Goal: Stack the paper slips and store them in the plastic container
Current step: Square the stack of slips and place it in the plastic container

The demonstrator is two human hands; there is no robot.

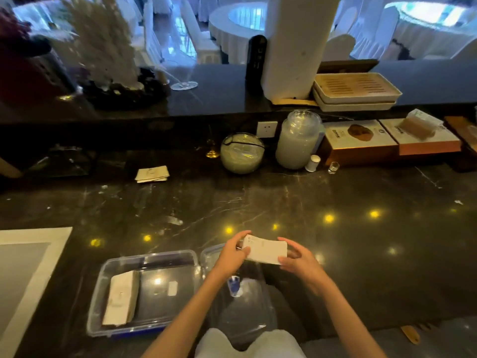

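Note:
A thick stack of white paper slips (267, 250) is held above the dark marble counter, gripped at its left end by my left hand (232, 255) and at its right end by my right hand (296, 259). The clear plastic container (103, 288) lies open at the lower left, with another stack of slips (121, 297) along its left side and a small white label on its bottom. Its transparent lid (242, 311) lies under my forearms, to the right of the box. A few more slips (152, 174) lie farther back on the counter.
At the back stand a glass bowl (241, 153), a tall jar (296, 140), a small white bottle (312, 162), a shot glass (333, 167) and boxes (361, 140). A white-framed board (28, 267) lies at the left edge.

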